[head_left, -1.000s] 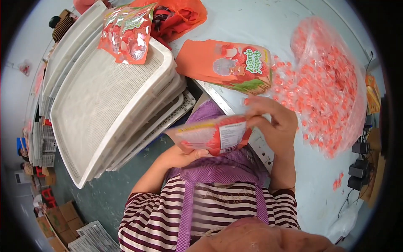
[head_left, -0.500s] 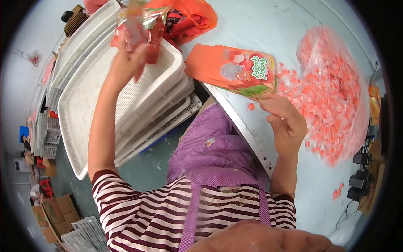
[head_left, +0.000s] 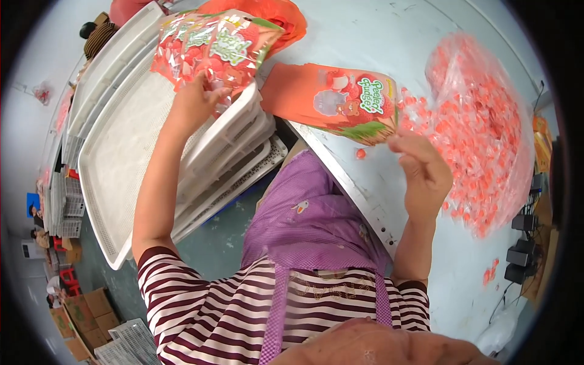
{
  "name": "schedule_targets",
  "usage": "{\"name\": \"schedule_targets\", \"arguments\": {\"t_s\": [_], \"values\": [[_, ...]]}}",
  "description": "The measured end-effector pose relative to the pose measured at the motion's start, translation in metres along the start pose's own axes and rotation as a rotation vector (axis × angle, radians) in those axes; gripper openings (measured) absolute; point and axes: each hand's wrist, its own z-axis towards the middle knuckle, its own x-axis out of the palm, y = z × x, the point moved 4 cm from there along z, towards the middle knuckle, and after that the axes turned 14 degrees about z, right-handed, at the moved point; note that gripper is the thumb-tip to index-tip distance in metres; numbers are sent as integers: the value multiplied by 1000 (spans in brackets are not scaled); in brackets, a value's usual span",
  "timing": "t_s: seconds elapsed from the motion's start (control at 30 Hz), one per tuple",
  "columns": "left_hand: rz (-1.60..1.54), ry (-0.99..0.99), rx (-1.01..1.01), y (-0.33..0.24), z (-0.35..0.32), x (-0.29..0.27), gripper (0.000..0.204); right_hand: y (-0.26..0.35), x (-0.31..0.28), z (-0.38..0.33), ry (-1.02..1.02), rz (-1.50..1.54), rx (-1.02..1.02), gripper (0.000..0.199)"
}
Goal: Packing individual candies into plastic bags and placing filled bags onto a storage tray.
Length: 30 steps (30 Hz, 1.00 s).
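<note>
A: Upper left of centre: what does the left hand (head_left: 193, 100) show?

B: It is raised to the filled candy pouches (head_left: 210, 45) at the top of the frame, fingers closed on their lower edge. The pouches lie on the far end of the stack of white trays (head_left: 121, 158), which fills the left half of the picture.

A: And the right hand (head_left: 426, 173)?

B: Right of centre, over the pale table (head_left: 377, 36). The fingers are loosely curled and half open; its fingertips sit at the lower right corner of the flat orange pouches (head_left: 331, 100). Whether they pinch that corner cannot be told.

A: Where do those flat pouches lie?

B: On the table, upper centre, just beside the trays. One loose candy (head_left: 361, 153) rests below them, near the table's edge.

A: The right side?

B: A clear bag of red wrapped candies (head_left: 486, 128), spread along the upper right, just beside the right hand.

A: Lower centre?

B: The person's purple apron (head_left: 316, 219) over a striped shirt (head_left: 213, 304).
</note>
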Motion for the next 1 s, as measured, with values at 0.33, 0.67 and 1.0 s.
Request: {"name": "schedule_targets", "arguments": {"t_s": [0.33, 0.67, 1.0], "values": [[-35, -63, 35, 18, -20, -4, 81, -72, -42, 12, -312, -205, 377, 29], [97, -137, -20, 0, -14, -15, 84, -146, -23, 41, -10, -675, 706, 70], [-138, -472, 413, -80, -99, -35, 73, -157, -23, 42, -149, -721, 555, 79]]}}
